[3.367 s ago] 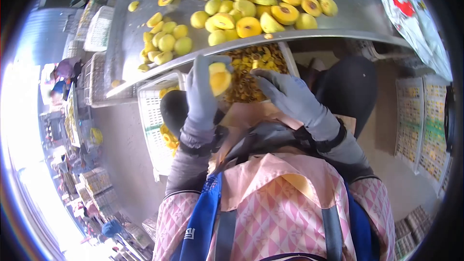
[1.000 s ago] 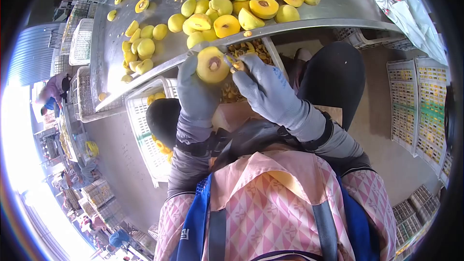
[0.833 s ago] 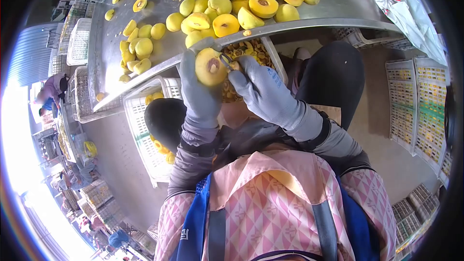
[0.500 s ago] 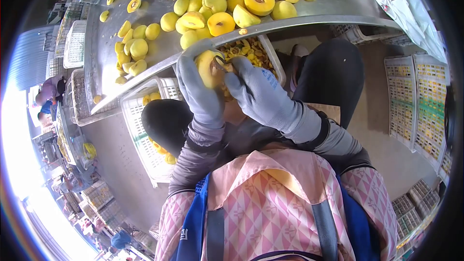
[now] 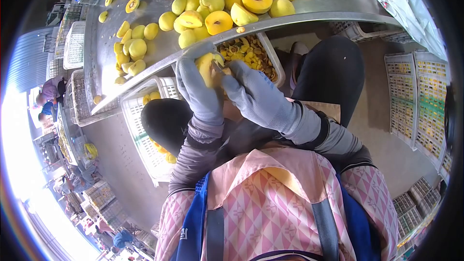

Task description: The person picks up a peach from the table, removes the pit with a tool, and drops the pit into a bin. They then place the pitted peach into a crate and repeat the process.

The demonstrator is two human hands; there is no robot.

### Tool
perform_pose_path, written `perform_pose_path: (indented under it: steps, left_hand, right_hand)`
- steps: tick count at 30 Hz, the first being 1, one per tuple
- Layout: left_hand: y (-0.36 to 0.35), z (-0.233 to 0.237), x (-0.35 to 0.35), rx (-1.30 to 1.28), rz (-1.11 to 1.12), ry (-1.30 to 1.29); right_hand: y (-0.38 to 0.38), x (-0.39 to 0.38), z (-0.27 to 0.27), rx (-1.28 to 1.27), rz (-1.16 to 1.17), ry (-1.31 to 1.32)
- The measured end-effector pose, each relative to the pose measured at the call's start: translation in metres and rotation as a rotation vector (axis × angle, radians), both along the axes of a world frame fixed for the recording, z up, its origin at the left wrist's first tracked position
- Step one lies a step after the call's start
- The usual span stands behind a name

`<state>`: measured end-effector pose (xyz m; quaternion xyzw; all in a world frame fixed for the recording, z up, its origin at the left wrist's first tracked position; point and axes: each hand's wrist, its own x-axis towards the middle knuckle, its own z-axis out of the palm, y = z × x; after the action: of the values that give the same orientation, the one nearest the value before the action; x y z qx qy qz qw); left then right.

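My left hand [image 5: 193, 87], in a grey glove, is wrapped round a yellow peach half [image 5: 205, 70] just below the table edge. My right hand [image 5: 261, 96], gloved too, pinches a small pitting knife [image 5: 217, 65]; its dark tip is at the cut face of the peach, and most of its handle is hidden by my fingers. Beyond my hands, many yellow peach halves [image 5: 219, 22] lie on the metal table [image 5: 338, 6], some with brown pit hollows facing up. Under the edge, a crate [image 5: 276, 63] holds peach scraps and pits [image 5: 249, 54].
A white crate [image 5: 137, 133] with peach pieces stands by my left knee. Stacked crates [image 5: 402, 99] of yellow fruit are at the right. A white plastic bag [image 5: 411, 17] hangs over the table's right corner. Other people [image 5: 50, 92] are far off to the left.
The knife has shifted slightly at the cut face of the peach, and my right hand has turned a little. The left hand keeps its hold on the peach.
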<state>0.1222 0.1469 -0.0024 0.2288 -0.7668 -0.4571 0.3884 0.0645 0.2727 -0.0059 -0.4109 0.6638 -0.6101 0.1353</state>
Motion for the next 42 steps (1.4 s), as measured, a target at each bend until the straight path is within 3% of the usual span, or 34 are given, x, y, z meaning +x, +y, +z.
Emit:
perform_pose_path:
  steps: [3, 9, 12, 15, 19, 21, 24, 27, 30, 33, 36, 39, 42]
  left_hand:
    - [-0.003, 0.006, 0.0, -0.312, 0.022, -0.136]
    - [-0.02, -0.005, 0.007, -0.398, -0.055, -0.193]
    - [-0.021, 0.004, 0.003, -0.378, -0.135, -0.162]
    - [-0.022, -0.01, 0.007, -0.359, -0.045, -0.139]
    - [-0.018, -0.009, 0.001, -0.284, -0.061, -0.13]
    - [-0.013, 0.005, -0.003, -0.264, -0.148, -0.108]
    - [-0.023, -0.004, 0.004, -0.265, -0.167, -0.165]
    - [-0.027, -0.012, 0.007, -0.033, -0.176, -0.143]
    - [-0.013, 0.009, -0.001, 0.138, -0.204, -0.035]
    - [-0.005, 0.012, 0.001, 0.459, -0.085, -0.008]
    - [-0.011, 0.014, 0.004, 0.538, -0.096, -0.071]
    - [-0.009, 0.019, 0.002, 0.45, -0.17, -0.088]
    - [-0.013, 0.015, 0.004, 0.244, -0.215, -0.119]
  right_hand:
    - [0.001, -0.001, -0.001, 0.018, 0.017, 0.076]
    - [-0.002, -0.001, 0.001, -0.051, 0.05, -0.059]
    - [-0.004, -0.003, -0.007, 0.002, 0.176, -0.185]
    - [-0.007, -0.001, -0.002, -0.058, 0.176, -0.326]
    - [-0.005, -0.005, -0.007, 0.052, 0.152, -0.086]
    - [-0.006, -0.004, -0.011, 0.017, 0.168, -0.164]
    - [-0.007, -0.002, -0.014, -0.039, 0.189, -0.282]
    - [-0.002, -0.012, 0.011, 0.032, 0.425, -1.033]
    - [-0.001, -0.016, 0.019, 0.137, 0.415, -1.174]
    - [-0.007, -0.003, 0.0, -0.012, 0.299, -0.64]
    - [-0.005, -0.008, 0.001, 0.194, 0.326, -0.446]
    - [-0.005, -0.002, -0.004, 0.095, 0.278, -0.364]
    - [-0.002, -0.007, 0.006, 0.015, 0.369, -0.64]
